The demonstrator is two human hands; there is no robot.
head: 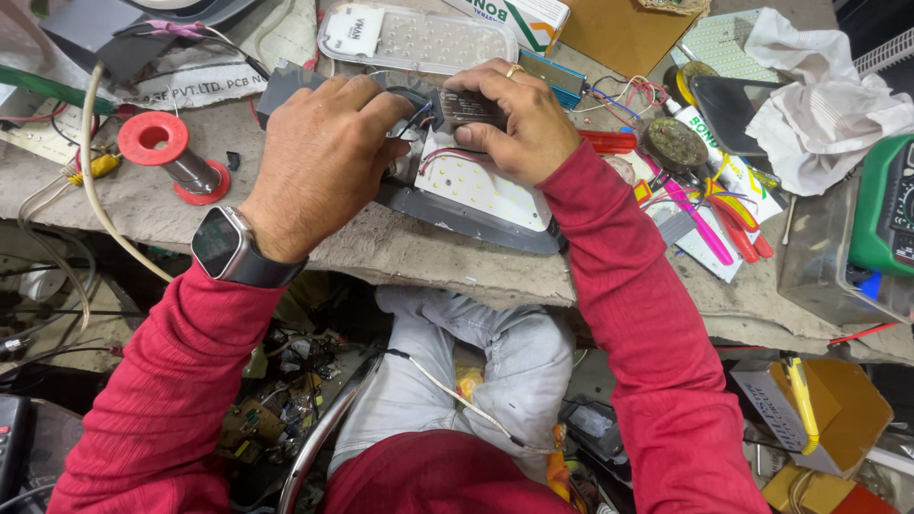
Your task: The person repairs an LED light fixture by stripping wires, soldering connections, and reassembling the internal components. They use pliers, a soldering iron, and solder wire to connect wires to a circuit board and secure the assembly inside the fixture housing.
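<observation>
Hands at an LED lamp on the bench.
Right hand (514, 119) pinches a small black module (466, 107) above the white LED board (481, 186). Left hand (319, 162), curled, presses on the lamp housing (457, 217) at its left end; a red spool (171, 152) stands near.

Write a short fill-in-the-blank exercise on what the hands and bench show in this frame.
1. The right hand grips a small dark ____ with wires on it.
2. The left hand has a smartwatch on its ____.
3. Both hands work over a white LED panel in a ____ housing.
4. The empty spool left of the hands is ____.

Missing words: box; wrist; grey; red
</observation>
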